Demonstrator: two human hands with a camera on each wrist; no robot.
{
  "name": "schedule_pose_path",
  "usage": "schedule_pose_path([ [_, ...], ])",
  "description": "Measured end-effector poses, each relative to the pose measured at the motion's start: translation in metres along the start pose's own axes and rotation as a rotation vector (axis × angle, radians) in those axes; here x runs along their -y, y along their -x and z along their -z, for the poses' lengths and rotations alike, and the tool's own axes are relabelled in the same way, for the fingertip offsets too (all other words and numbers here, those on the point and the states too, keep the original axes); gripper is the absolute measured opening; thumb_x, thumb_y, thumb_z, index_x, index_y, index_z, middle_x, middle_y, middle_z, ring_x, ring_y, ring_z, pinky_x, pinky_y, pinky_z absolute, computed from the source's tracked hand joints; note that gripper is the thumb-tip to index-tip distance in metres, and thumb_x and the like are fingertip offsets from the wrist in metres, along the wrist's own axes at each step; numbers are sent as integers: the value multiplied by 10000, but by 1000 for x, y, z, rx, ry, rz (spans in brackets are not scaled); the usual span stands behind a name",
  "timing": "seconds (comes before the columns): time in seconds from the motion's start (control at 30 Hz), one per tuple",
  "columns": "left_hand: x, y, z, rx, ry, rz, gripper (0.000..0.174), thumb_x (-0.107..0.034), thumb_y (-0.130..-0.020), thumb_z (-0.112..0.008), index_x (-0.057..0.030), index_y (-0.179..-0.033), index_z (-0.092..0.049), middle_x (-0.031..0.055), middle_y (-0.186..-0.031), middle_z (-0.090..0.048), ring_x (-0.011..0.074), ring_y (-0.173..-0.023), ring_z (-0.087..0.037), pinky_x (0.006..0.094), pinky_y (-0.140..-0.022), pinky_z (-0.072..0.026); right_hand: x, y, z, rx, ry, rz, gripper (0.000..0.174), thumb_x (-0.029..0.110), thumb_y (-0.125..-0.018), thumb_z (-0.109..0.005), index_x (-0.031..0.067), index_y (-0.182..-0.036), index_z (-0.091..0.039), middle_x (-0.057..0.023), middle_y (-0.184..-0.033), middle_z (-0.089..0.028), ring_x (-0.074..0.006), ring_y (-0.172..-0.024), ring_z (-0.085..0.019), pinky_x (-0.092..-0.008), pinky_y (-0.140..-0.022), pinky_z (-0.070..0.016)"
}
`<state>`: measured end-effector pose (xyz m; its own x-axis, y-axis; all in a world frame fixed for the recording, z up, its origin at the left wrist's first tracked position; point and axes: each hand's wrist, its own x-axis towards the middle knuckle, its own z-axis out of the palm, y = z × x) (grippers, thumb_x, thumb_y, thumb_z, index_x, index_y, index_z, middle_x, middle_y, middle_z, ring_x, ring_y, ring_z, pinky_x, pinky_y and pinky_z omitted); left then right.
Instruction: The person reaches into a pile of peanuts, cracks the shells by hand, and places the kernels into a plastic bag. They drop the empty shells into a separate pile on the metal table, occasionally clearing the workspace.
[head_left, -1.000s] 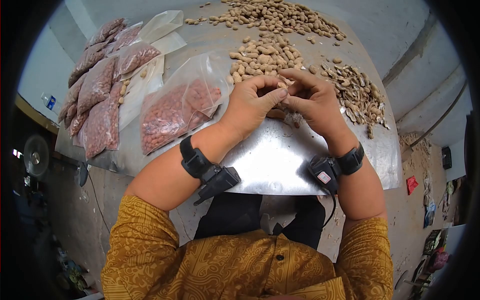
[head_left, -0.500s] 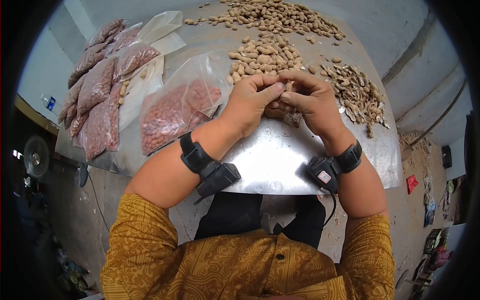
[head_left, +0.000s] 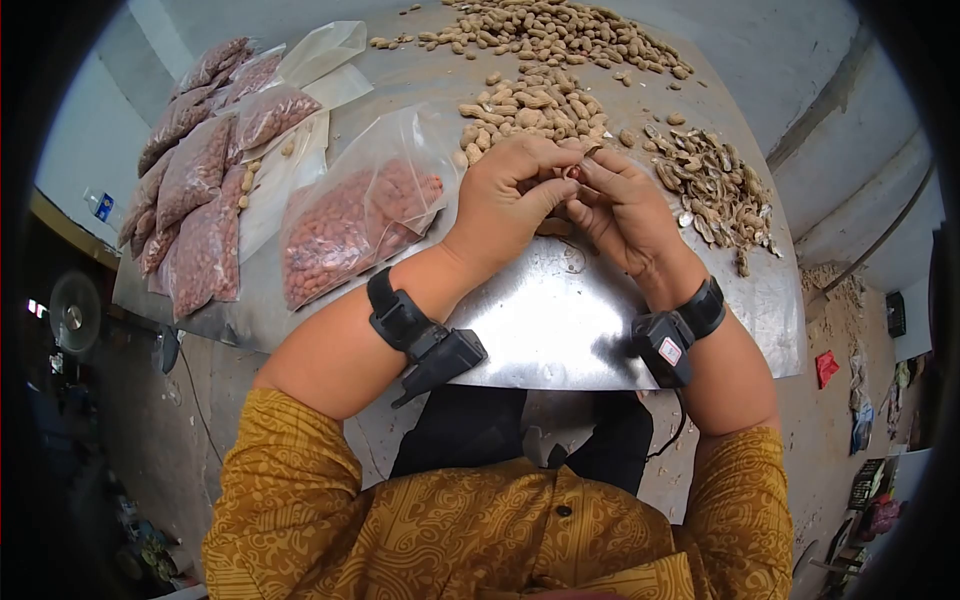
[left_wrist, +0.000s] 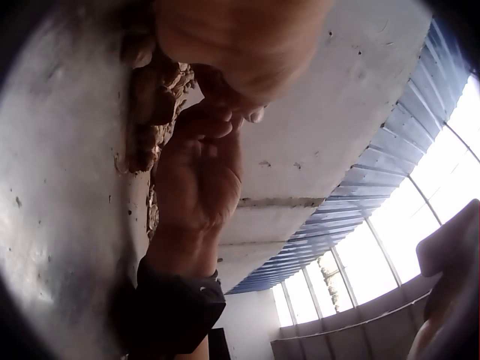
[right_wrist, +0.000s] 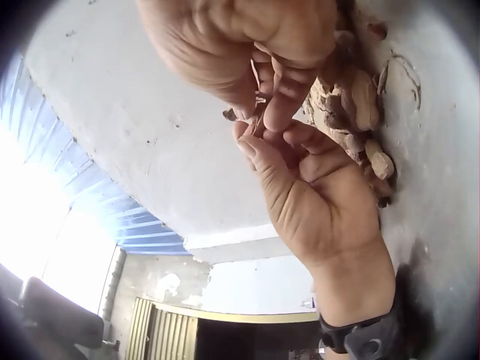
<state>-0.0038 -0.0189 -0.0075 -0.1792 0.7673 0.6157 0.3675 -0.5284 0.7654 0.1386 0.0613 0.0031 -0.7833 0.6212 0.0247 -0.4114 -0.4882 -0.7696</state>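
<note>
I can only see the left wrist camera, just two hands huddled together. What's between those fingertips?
Observer: The head view shows a small reddish kernel at the fingertips of the left hand.

Visitor: Oh! And what's sitting over on that hand's outer side?

Observer: A clear plastic bag, partly filled with many reddish kernels, lying on the metal table.

Visitor: What about beyond the right hand, on its outer side?

Observer: A heap of broken peanut shells, spread toward the table's right edge.
</note>
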Motion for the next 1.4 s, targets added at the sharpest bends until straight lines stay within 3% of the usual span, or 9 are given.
schedule_pose_path([
  [0.27, -6, -5, 2, 27, -259, -308, 255, 31, -752, -639, -59, -989, -666, 83, -964, -603, 167, -838, -601, 244, -728, -500, -1, 1, -1, -30, -14, -19, 171, 122, -944, -428, -12, -993, -522, -92, -856, -578, -129, -670, -584, -212, -552, -526],
  [0.37, -10, -3, 5, 50, -235, -189, 234, 0, -779, -640, -50, -1007, -657, 69, -946, -614, 140, -842, -599, 235, -706, -500, 2, 1, -2, -14, 71, -36, 139, 127, -934, -460, 9, -948, -531, -63, -796, -561, -90, -599, -525, -175, -470, -432],
  [0.47, -17, 0, 0, 4, 276, 272, 240, -37, -814, -634, -37, -1054, -634, 52, -921, -619, 100, -811, -580, 216, -683, -486, 10, 3, -2, 21, 157, -38, 99, 119, -910, -512, 25, -909, -543, -35, -733, -543, -61, -544, -465, -160, -429, -343],
  [0.57, -27, -2, 4, 22, 373, 418, 266, -63, -834, -631, -32, -1097, -613, 29, -896, -612, 70, -785, -556, 195, -670, -464, 12, 5, -1, 8, 208, -5, 85, 105, -883, -555, 24, -907, -560, -19, -697, -535, -47, -516, -432, -157, -424, -317],
  [0.73, -8, 0, 1, -4, 314, 251, 282, -90, -845, -630, -26, -1118, -601, 12, -877, -593, 66, -777, -539, 181, -670, -456, 23, 2, 9, -74, 292, 104, 139, 128, -862, -595, 17, -945, -581, 7, -649, -516, -35, -501, -406, -161, -427, -315],
  [0.93, -5, 1, 4, -26, 271, 286, 306, -138, -860, -626, -17, -1139, -588, 11, -887, -590, 66, -786, -536, 179, -687, -454, 70, 1, 43, -715, 1040, 660, 352, 154, -796, -645, -42, -1077, -567, 27, -607, -506, -81, -546, -477, -223, -528, -413],
  [1.03, -4, 1, 4, -30, 250, 268, 305, -149, -866, -619, -18, -1140, -589, 15, -904, -593, 66, -782, -535, 182, -692, -456, 70, 6, 37, -766, 1209, 746, 392, 161, -770, -646, -19, -1111, -578, 3, -633, -539, -105, -587, -513, -243, -596, -439],
  [1.13, -4, 1, 4, -38, 262, 274, 302, -152, -872, -609, -19, -1142, -588, 16, -913, -595, 66, -779, -532, 185, -696, -458, 58, 5, 32, -573, 1532, 517, 339, 192, -773, -628, 39, -1075, -616, -69, -712, -620, -164, -628, -579, -285, -643, -470],
  [1.4, -9, 1, 0, -3, 245, 268, 274, -134, -872, -598, -11, -1117, -601, 6, -861, -595, 67, -751, -525, 192, -683, -445, 26, -12, 37, -352, 1822, 331, 274, 232, -798, -588, 83, -1019, -650, -184, -901, -647, -334, -826, -623, -396, -755, -483],
])
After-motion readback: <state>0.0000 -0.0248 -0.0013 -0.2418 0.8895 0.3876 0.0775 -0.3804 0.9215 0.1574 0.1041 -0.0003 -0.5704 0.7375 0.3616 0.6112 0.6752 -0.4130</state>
